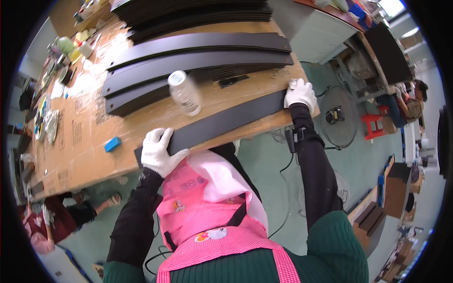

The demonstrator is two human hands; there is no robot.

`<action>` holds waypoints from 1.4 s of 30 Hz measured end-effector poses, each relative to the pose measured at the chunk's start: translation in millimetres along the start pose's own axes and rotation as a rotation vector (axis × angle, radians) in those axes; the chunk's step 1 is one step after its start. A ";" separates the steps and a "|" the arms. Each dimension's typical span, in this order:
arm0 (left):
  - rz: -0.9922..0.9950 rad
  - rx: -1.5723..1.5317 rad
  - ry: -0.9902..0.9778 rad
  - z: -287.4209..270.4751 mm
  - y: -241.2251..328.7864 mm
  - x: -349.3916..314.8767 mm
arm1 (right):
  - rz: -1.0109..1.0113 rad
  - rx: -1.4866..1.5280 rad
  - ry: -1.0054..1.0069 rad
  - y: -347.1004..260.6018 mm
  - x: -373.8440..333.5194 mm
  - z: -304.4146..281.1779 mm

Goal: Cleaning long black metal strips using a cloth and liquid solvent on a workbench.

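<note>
A long flat black strip (229,119) lies along the near edge of the cardboard-covered table (89,155). My left hand (160,151), in a white knitted glove, holds the strip close to its left end, its thumb spread along the near edge. At the opposite end my right hand (300,94), also gloved, grips the strip with its fingers bent over it. Just beyond the strip stands a clear plastic bottle (186,96) with a white cap. Behind the bottle are stacked black panels (198,66) in overlapping rows.
A small blue block (113,144) lies left of my left hand. Another black stack (198,16) fills the table's far side. Bottles and tools (66,47) crowd the far left. A floor fan (336,113) stands at right, near a red stool (373,125). People sit at both sides.
</note>
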State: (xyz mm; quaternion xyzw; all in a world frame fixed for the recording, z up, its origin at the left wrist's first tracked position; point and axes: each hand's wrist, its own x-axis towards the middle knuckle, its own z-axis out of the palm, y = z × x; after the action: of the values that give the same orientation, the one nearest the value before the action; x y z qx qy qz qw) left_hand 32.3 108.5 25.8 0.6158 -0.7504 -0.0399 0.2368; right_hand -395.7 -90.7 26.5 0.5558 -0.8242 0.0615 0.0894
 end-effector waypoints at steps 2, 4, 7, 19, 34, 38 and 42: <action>-0.028 -0.013 -0.028 -3.1 -1.0 -1.8 | -0.182 0.077 -0.012 -62.7 -57.4 -6.3; -0.026 -0.025 -0.022 -4.0 -3.3 -3.8 | -0.394 0.138 -0.084 -121.8 -141.1 -37.7; -0.049 -0.050 -0.025 -6.0 -0.6 -3.3 | -0.679 0.301 -0.036 -161.3 -219.5 -48.7; -0.364 -0.213 0.727 -132.6 -69.9 -90.3 | -0.771 0.583 -0.017 -239.9 -299.6 -35.3; -0.363 -0.303 0.856 -145.2 -93.6 -73.7 | -1.291 0.666 0.029 -280.8 -326.1 -70.6; -0.351 -0.250 0.729 -154.4 -90.7 -93.8 | -1.292 0.835 -0.278 -241.4 -264.2 -72.8; -0.502 -0.520 0.752 -128.3 -93.7 -71.7 | -1.071 0.357 -0.409 -284.6 -274.5 -102.2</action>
State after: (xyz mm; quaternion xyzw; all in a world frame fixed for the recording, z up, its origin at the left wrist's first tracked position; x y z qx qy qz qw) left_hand 178.3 183.6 84.4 0.6694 -0.4078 -0.0565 0.6184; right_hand -23.2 71.6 67.6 0.9007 -0.4070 0.0373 -0.1474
